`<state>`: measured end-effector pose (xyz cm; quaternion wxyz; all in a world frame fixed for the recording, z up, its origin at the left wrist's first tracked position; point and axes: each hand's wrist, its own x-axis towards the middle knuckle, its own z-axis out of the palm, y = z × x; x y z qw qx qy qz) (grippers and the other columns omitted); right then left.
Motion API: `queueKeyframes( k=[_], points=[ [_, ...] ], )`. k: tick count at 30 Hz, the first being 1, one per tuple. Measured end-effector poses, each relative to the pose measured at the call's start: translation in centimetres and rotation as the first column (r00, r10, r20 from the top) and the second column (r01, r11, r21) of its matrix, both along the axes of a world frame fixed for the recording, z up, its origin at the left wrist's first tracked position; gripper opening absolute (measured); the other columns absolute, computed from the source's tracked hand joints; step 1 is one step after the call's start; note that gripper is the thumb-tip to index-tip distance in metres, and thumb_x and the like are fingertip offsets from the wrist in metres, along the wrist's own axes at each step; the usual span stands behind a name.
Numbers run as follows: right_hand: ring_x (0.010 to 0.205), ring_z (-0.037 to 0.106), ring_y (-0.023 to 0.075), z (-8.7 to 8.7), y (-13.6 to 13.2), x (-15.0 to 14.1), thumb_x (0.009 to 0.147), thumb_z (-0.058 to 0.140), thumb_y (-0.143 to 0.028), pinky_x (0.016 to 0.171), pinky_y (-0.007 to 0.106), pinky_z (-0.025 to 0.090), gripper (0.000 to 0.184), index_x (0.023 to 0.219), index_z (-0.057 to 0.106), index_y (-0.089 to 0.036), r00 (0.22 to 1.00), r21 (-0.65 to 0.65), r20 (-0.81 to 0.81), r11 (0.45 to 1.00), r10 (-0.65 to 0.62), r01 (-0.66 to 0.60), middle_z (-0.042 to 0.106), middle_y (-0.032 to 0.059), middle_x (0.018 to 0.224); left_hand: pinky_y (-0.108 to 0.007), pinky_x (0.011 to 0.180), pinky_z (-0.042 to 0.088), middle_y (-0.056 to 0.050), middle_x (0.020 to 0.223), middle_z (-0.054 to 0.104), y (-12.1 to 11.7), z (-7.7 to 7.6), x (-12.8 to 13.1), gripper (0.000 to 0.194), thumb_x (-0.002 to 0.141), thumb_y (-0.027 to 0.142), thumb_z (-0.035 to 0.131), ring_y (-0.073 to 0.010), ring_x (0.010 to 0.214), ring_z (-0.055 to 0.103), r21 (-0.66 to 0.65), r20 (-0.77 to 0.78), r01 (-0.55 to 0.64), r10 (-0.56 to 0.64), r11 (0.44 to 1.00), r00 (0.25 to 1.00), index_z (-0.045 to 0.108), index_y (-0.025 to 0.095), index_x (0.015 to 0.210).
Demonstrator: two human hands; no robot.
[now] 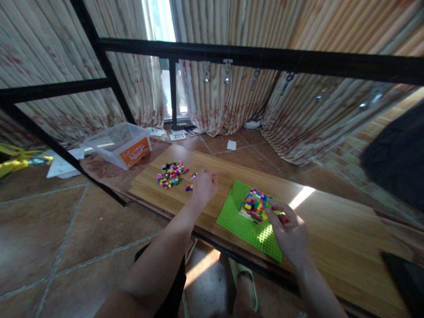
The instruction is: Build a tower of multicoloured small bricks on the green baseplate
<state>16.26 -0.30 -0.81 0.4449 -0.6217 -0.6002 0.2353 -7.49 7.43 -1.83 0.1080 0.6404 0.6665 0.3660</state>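
Note:
A multicoloured block structure of small building bricks (253, 205) stands on a green studded baseplate (232, 212). My right hand (289, 225) is at its right side, thumb and index finger closed against the edge of the bricks. Further left, my left hand (204, 187) hovers over the wooden board with its fingers curled together; whatever they may hold is hidden. Right beside it lie a few loose bricks (189, 188), partly covered by the hand. A larger heap of loose bricks (171, 174) in many colours spreads to the left of them.
A clear plastic box (115, 143) with an orange label stands at the board's far left end. The long wooden tabletop (331, 238) runs to the right, where a dark flat object (404, 278) lies. Behind it are a black metal frame (232, 53) and striped curtains (212, 97).

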Motion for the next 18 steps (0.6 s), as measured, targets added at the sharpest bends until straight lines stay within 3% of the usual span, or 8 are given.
queueKeyframes(
  k=[3,7,12,18],
  points=[
    [0.052,0.057,0.0139,-0.2,0.1,0.1,0.077,0.058,-0.046,0.046,0.024,0.043,0.031,0.092,0.064,-0.020,1.000,-0.001,0.009,1.000,0.001,-0.001,0.067,0.0055,0.077,-0.037,0.088,0.039,-0.011,0.099,0.064,0.6,-0.7,-0.9,0.023,0.077,0.014,0.053,-0.0237,0.095,0.055,-0.042,-0.236,-0.043,0.032,0.998,0.971,0.066,0.017,0.096],
    [0.050,0.054,0.0127,-0.3,0.2,0.2,0.076,0.060,-0.045,0.043,0.023,0.042,0.030,0.093,0.064,-0.020,1.000,-0.009,0.012,1.000,-0.010,0.011,0.065,0.0036,0.073,-0.041,0.088,0.038,-0.014,0.102,0.061,0.6,-1.5,-0.4,0.024,0.078,0.022,0.054,-0.0279,0.101,0.049,-0.080,-0.371,-0.050,0.017,0.995,0.929,0.066,0.016,0.098],
    [0.051,0.055,0.0119,-0.3,0.1,0.1,0.077,0.059,-0.044,0.044,0.023,0.042,0.029,0.093,0.064,-0.021,1.000,-0.004,-0.010,1.000,0.004,-0.004,0.065,0.0034,0.077,-0.043,0.084,0.036,-0.017,0.096,0.061,0.4,-1.5,0.4,0.026,0.080,0.011,0.043,-0.0297,0.098,0.050,-0.103,-0.387,-0.033,-0.009,0.994,0.922,0.067,0.012,0.091],
    [0.052,0.056,0.0128,-0.5,0.1,0.2,0.077,0.060,-0.044,0.043,0.022,0.042,0.030,0.095,0.064,-0.021,1.000,-0.008,-0.022,1.000,0.001,-0.001,0.064,0.0033,0.075,-0.040,0.084,0.037,-0.015,0.093,0.062,-0.1,-0.9,1.5,0.021,0.078,0.008,0.045,-0.0270,0.096,0.052,-0.097,-0.368,-0.018,-0.018,0.995,0.930,0.063,0.013,0.088]
  ],
)
